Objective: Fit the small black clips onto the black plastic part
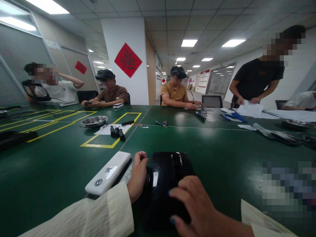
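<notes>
A glossy black plastic device (160,194) with a recessed strip near its far end lies on the green table in front of me. My right hand (195,204) is over its near right part, with thumb and index finger apart; whether the fingertips touch the surface is hard to tell. Beside the device's left edge, my left hand (138,172) has its fingers curled in towards the thumb. Anything between those fingers is hidden. Left of that hand lies a white power bank (108,174) with a number label and a round button.
Further off stand a metal bowl (94,121) and several small black fittings (117,132) on white paper, inside yellow tape (98,145). A small green-handled tool (161,123) lies mid-table. Several people sit or stand across the table. Blue-and-grey gloves (232,117) are at right.
</notes>
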{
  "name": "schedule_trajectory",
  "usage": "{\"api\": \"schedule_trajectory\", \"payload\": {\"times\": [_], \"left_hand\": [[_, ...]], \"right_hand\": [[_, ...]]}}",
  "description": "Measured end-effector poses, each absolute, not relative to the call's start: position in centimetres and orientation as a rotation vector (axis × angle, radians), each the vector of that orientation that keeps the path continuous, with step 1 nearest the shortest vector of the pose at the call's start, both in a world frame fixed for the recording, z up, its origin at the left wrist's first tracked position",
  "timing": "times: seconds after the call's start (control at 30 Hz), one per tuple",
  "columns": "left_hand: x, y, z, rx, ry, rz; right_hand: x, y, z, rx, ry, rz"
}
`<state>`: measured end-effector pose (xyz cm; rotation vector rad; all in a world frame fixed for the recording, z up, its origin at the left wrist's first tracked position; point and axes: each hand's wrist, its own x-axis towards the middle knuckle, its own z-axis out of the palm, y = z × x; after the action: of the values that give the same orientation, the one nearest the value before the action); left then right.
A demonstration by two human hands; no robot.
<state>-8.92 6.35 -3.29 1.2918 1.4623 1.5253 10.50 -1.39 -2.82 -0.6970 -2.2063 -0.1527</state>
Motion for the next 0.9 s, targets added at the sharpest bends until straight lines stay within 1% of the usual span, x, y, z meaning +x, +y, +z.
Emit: {"api": "schedule_trajectory", "payload": {"times": [0.1, 0.17, 0.37, 0.5, 0.67, 0.9], "left_hand": [[-8.8, 6.2, -3.2, 1.274, 1.409, 1.531], [-8.7, 6.2, -3.1, 1.295, 1.409, 1.529], [-8.7, 6.2, -3.3, 1.319, 1.413, 1.532], [-8.7, 6.3, -3.4, 1.299, 1.389, 1.545], [-8.6, 6.3, -3.1, 1.270, 1.349, 1.541], [-8.6, 6.3, -3.1, 1.256, 1.311, 1.542]], "right_hand": [[9.1, -2.3, -2.8, -0.503, -2.346, -0.445], [8.4, -2.3, -3.0, -0.495, -2.405, -0.473], [8.7, -1.7, -3.3, -0.809, -2.678, -0.151], [9.2, -1.6, -2.9, -0.951, -2.750, -0.047], [9.4, -1.7, -2.2, -1.000, -2.787, 0.001], [9.7, -1.5, -1.9, -0.858, -2.817, 0.020]]}}
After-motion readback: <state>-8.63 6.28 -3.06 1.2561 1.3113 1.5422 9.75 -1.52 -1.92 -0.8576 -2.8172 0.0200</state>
